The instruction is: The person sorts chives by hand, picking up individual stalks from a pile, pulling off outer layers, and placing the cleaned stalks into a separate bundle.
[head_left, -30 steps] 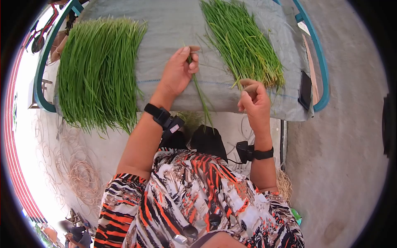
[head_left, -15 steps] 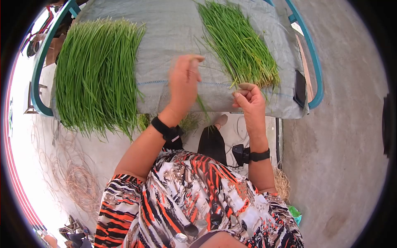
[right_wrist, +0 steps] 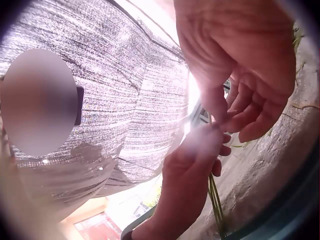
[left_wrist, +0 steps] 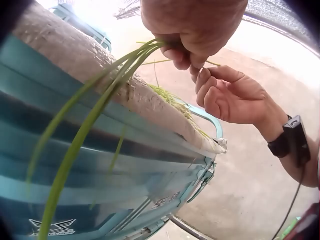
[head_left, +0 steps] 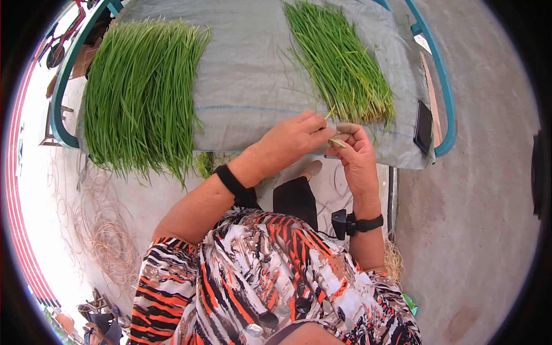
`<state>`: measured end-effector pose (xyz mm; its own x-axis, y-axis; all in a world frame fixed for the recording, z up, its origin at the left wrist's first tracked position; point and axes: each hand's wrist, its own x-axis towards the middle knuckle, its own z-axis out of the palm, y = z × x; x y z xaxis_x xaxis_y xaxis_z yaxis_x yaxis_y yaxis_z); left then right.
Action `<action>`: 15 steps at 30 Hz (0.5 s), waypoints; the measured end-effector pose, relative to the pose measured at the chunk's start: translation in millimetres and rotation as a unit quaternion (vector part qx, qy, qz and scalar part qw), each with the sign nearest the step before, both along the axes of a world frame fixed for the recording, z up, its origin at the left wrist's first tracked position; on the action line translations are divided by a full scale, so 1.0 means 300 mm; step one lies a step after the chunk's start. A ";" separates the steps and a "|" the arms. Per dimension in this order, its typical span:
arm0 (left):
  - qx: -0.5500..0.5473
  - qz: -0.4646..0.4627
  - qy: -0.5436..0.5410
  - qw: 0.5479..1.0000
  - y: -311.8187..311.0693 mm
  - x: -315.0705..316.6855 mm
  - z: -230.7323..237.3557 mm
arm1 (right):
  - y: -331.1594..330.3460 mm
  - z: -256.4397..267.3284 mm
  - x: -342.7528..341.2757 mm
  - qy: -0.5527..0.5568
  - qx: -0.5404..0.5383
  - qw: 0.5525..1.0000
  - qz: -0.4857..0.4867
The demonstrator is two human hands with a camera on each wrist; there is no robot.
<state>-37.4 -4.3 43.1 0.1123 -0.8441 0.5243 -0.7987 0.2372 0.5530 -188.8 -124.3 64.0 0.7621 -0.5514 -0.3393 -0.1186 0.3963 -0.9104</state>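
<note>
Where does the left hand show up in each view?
Head: left hand, near the middle.
Left wrist: left hand, top centre, green stalks trailing from it.
Right wrist: left hand, lower centre, beneath the right hand.
Shared landmark: right hand, close by in every view.

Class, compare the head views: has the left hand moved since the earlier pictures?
Yes: the left hand has moved rightward, closer to the black phone lying on the grey sheet.
</note>
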 end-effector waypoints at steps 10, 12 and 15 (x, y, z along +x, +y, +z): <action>0.004 -0.032 0.024 0.999 0.029 -0.017 0.028 | -0.061 0.004 -0.093 0.040 -0.035 0.999 -0.011; 0.011 -0.051 0.041 0.998 0.039 -0.011 0.055 | -0.055 0.032 -0.074 0.025 -0.116 0.993 -0.025; 0.027 -0.077 0.059 0.995 0.052 -0.015 0.098 | -0.031 0.105 -0.012 0.003 -0.216 0.976 -0.001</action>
